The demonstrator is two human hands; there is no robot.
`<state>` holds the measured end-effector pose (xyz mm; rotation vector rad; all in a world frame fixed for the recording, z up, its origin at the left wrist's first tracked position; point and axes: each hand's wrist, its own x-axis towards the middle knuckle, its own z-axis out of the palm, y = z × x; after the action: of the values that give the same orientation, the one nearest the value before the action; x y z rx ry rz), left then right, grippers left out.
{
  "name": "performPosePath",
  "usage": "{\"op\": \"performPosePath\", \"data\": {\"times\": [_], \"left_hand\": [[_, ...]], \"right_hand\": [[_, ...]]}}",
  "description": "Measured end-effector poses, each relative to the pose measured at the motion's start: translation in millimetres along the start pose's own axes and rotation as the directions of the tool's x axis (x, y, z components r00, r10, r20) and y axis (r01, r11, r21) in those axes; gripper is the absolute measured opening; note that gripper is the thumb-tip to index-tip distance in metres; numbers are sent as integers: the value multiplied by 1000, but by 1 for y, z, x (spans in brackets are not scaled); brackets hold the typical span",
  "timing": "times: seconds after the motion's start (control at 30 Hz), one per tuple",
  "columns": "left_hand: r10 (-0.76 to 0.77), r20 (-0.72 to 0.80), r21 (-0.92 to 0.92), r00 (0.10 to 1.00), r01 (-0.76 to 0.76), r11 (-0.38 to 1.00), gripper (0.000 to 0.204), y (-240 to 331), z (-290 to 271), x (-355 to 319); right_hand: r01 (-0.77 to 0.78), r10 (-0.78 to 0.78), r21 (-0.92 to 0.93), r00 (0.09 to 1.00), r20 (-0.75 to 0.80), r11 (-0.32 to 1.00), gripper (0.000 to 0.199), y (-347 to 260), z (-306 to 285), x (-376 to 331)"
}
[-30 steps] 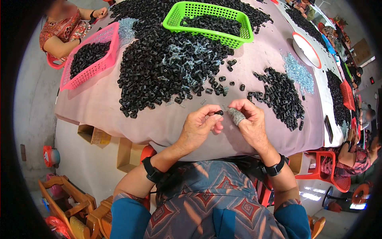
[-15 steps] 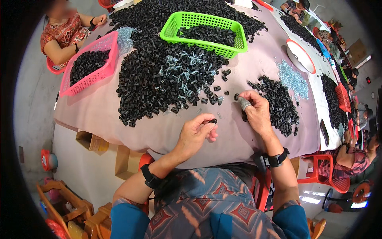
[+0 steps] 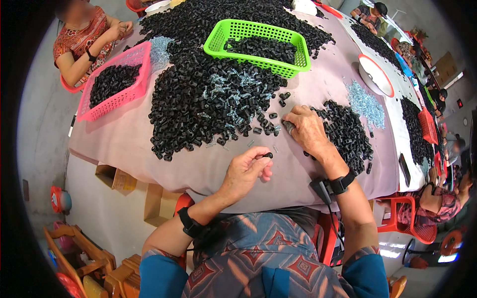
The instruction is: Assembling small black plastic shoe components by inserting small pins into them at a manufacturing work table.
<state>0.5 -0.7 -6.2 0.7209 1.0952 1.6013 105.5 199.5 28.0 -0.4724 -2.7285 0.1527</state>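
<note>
My left hand (image 3: 247, 170) hovers over the near part of the table, pinching a small black plastic cap (image 3: 268, 155) between thumb and fingertips. Back side up, my right hand (image 3: 308, 130) has its fingers curled down toward the cloth at the left edge of a smaller heap of black caps (image 3: 343, 136). What its fingertips hold, if anything, is hidden. A grey cover (image 3: 288, 126) wraps one of its fingers. Ahead and to the left lies a big heap of black caps (image 3: 184, 109), with small metal springs (image 3: 226, 94) scattered on top.
A green basket (image 3: 293, 69) of black caps rests on the big heap. At left stands a pink basket (image 3: 117, 103). More springs (image 3: 366, 104) lie at right, near a white red-rimmed bowl (image 3: 376, 74). A person (image 3: 82, 42) sits far left; others work along the right.
My right hand has turned over and reached slightly forward and left; the black cap seen at its fingertips is now out of sight. The left hand keeps its cap, almost unmoved.
</note>
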Motion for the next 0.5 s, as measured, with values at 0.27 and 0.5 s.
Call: {"op": "performPosePath", "data": {"times": [0.27,0.5], "left_hand": [[-33,17,22,999,32,999,23,4,-3,1],[10,2,19,1000,-10,1000,25,2,-1,1]], "right_hand": [[-148,160,417,987,7,896,18,-17,-4,-8],[-357,208,863,931,300,357,10,-54,-11,-35]]}}
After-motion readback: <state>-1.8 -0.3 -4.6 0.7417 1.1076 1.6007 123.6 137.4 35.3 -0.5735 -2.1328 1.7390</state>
